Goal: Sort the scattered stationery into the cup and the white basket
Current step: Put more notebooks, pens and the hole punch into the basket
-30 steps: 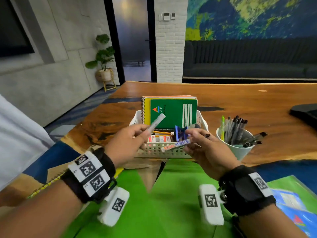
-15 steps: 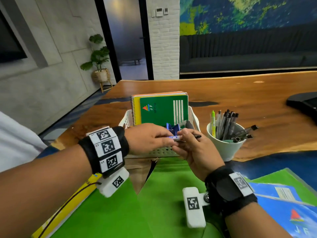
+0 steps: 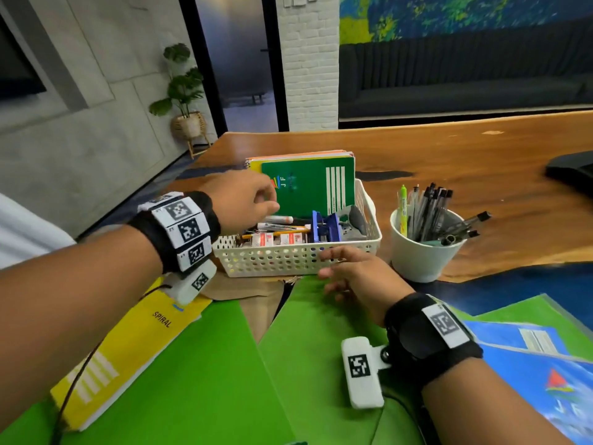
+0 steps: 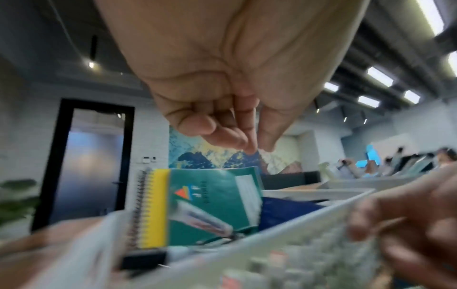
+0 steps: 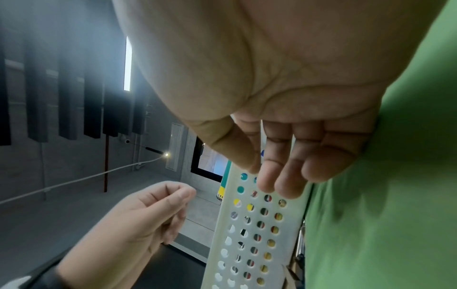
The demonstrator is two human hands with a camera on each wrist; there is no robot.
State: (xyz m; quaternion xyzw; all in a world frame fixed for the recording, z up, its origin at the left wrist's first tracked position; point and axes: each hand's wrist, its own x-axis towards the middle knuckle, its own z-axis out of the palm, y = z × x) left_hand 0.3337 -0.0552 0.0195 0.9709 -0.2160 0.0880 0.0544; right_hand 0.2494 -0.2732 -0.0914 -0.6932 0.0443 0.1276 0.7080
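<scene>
The white basket (image 3: pixel 288 258) holds an upright green notebook (image 3: pixel 308 184), a blue clip-like item (image 3: pixel 325 226), small boxes and two white tubes (image 3: pixel 279 220). My left hand (image 3: pixel 272 203) hovers over the basket's left part, fingers curled against the thumb, holding nothing. The left wrist view shows those curled fingertips (image 4: pixel 247 144) above a white tube (image 4: pixel 202 221) lying against the notebook (image 4: pixel 210 195). My right hand (image 3: pixel 333 268) is empty with relaxed fingers just in front of the basket's front wall (image 5: pixel 254 234). The white cup (image 3: pixel 417 258), full of pens (image 3: pixel 426 210), stands right of the basket.
A yellow spiral notebook (image 3: pixel 128 348) and green folders (image 3: pixel 199 380) lie near me. Blue notebooks (image 3: pixel 545 374) sit at the right. A brown envelope (image 3: pixel 244 290) and a small metal clip (image 3: pixel 292 279) lie before the basket. A dark object (image 3: pixel 574 168) sits far right.
A second ago each hand pinched a white tube. Both carried them over the basket. Now the tubes lie inside, both hands are empty, and the right hand has drawn back.
</scene>
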